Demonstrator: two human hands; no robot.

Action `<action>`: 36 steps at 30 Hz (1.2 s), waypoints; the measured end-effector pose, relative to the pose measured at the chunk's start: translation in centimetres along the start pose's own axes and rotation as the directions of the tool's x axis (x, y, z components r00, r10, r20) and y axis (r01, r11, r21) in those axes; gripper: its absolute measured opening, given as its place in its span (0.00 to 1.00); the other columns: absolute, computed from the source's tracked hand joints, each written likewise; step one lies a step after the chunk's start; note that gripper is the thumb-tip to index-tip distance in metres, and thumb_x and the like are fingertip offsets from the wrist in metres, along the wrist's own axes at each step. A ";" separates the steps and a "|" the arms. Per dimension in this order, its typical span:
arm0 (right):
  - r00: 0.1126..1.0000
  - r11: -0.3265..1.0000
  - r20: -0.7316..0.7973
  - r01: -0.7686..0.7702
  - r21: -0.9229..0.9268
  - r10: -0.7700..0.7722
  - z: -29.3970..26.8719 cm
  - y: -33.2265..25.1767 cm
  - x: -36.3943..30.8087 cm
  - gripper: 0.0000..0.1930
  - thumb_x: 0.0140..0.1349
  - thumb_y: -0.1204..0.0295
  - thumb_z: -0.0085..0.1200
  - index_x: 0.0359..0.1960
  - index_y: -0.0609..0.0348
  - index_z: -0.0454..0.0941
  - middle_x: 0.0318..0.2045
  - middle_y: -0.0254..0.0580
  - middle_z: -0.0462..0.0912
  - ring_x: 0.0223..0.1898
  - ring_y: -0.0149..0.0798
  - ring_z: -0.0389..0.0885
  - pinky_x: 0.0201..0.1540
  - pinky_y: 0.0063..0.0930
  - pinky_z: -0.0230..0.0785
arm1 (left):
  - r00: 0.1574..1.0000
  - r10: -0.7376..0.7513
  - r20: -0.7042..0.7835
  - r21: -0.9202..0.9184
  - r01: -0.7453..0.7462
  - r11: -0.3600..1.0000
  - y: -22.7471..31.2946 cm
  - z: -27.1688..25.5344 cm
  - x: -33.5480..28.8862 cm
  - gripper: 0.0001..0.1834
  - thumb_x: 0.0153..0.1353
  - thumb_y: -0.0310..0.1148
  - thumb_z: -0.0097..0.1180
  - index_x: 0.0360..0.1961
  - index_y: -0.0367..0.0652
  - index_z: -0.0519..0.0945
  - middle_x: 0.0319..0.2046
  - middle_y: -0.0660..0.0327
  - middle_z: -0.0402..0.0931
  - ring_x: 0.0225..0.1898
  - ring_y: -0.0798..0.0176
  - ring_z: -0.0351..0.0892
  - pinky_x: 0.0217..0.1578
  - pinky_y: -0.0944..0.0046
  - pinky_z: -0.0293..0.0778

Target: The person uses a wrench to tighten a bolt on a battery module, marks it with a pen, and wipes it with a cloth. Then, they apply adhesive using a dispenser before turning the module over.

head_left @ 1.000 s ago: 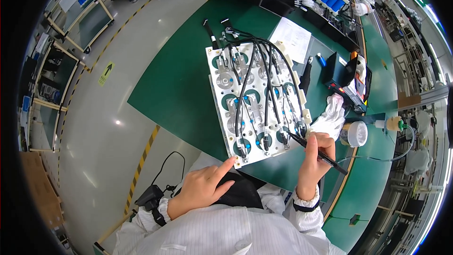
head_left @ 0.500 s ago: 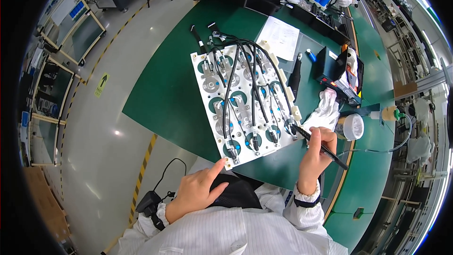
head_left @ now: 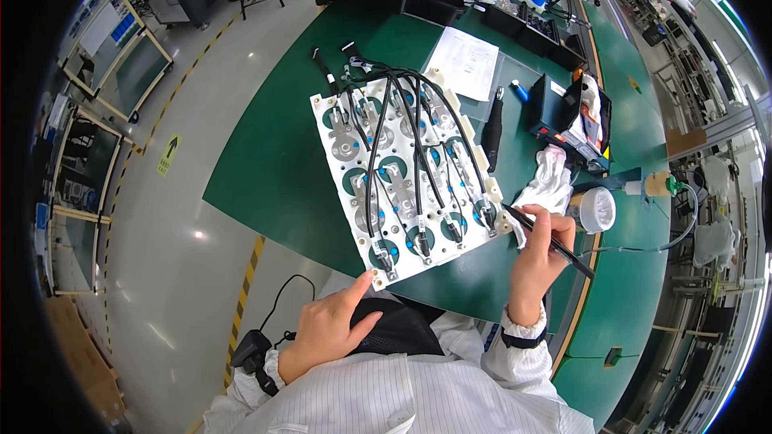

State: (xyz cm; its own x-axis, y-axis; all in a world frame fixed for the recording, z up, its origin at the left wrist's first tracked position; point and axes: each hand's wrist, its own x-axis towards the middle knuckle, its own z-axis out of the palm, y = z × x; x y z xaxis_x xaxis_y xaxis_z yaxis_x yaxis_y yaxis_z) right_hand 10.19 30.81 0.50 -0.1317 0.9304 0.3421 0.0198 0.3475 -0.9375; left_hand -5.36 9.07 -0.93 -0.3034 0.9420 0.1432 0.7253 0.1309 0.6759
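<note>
Plate: white rectangular plate with round cut-outs (head_left: 408,267), on the dark-green desk (head_left: 265,169), skewed, near corner toward the person.
Cables: thick black cables (head_left: 369,193) run over it, ends at its near edge.
Left hand (head_left: 326,325): index extended onto the plate's near-left corner, thumb spread away, nothing gripped.
Right hand (head_left: 540,261): fingers pinching a slim black pen-like tool (head_left: 579,264).
Tool tip: by the plate's right edge, can't tell if touching.
Beyond right hand: crumpled white fabric glove (head_left: 549,181), white-topped round tub (head_left: 597,210).
</note>
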 end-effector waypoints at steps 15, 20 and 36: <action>0.810 0.985 0.561 0.144 0.093 -0.171 2.6 -2.0 -6.6 0.10 0.43 0.81 0.59 0.23 0.56 0.69 0.19 0.33 0.74 0.34 0.37 0.74 0.54 0.43 0.56 | 1.000 0.005 -0.014 0.026 -0.004 1.000 0.3 0.1 0.0 0.38 0.47 0.35 0.62 0.60 0.47 0.59 0.16 0.65 0.67 0.14 0.65 0.69 0.13 0.66 0.63; 0.803 0.964 0.539 0.253 0.080 -0.255 3.0 -1.7 -6.7 0.10 0.44 0.81 0.58 0.22 0.56 0.69 0.18 0.34 0.74 0.32 0.37 0.74 0.52 0.42 0.58 | 0.997 0.050 -0.055 0.015 -0.049 0.999 0.0 0.4 -0.1 0.39 0.47 0.34 0.62 0.61 0.45 0.58 0.15 0.65 0.66 0.14 0.65 0.68 0.13 0.66 0.62; 0.797 0.969 0.551 0.221 0.114 -0.246 2.2 -1.8 -5.9 0.09 0.46 0.81 0.56 0.20 0.58 0.67 0.16 0.36 0.73 0.29 0.39 0.74 0.48 0.42 0.64 | 0.999 0.042 -0.029 -0.006 -0.042 0.999 0.2 0.4 0.0 0.40 0.48 0.34 0.61 0.61 0.44 0.56 0.18 0.62 0.70 0.15 0.63 0.70 0.14 0.64 0.64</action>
State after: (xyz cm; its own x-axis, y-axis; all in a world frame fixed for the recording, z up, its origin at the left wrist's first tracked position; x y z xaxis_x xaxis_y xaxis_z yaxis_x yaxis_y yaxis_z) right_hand 8.71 24.46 0.08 -0.6562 0.5916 0.4683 -0.1229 0.5286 -0.8399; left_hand -4.98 9.22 -1.03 -0.2901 0.9375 0.1923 0.7339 0.0890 0.6734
